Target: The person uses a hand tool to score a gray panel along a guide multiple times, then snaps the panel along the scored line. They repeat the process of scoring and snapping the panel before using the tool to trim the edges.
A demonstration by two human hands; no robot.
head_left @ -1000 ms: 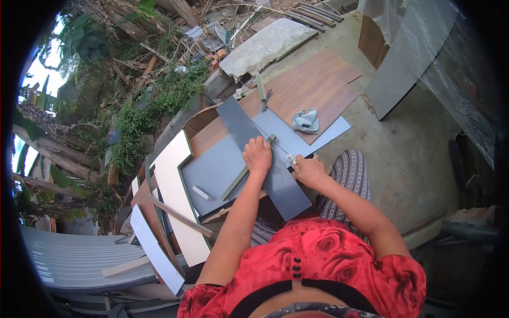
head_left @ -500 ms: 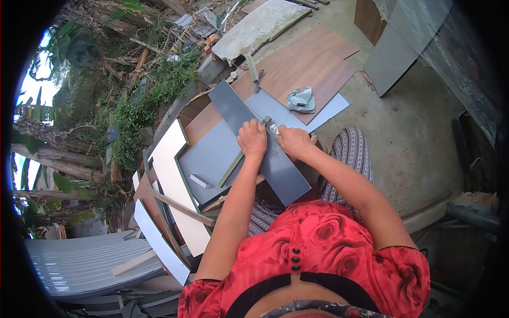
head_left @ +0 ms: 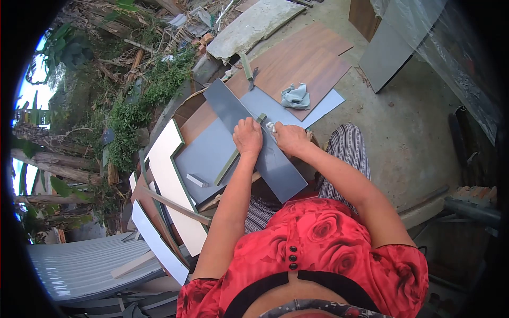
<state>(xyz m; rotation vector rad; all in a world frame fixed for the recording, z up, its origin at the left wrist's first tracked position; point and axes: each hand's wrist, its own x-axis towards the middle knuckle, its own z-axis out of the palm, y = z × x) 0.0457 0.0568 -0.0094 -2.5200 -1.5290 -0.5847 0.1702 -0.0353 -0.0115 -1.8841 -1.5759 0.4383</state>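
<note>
A long dark grey board lies diagonally before me, across a grey-blue panel. My left hand is closed on the board, beside a narrow green-edged strip that passes under or along the board. Just right of it, my right hand is closed around a small whitish thing, too small to make out. A small light block rests on the grey-blue panel. Beyond my right hand, a crumpled pale blue cloth lies on a brown wood-look panel.
White cut boards and thin strips lean at the left. Corrugated metal sheeting is at the lower left, plants are beyond. A concrete slab lies at the top; a grey panel stands at the upper right.
The whole view has shifted slightly, with the boards and both hands a little further left and up in the picture. Both hands keep nearly the same place on the dark board.
</note>
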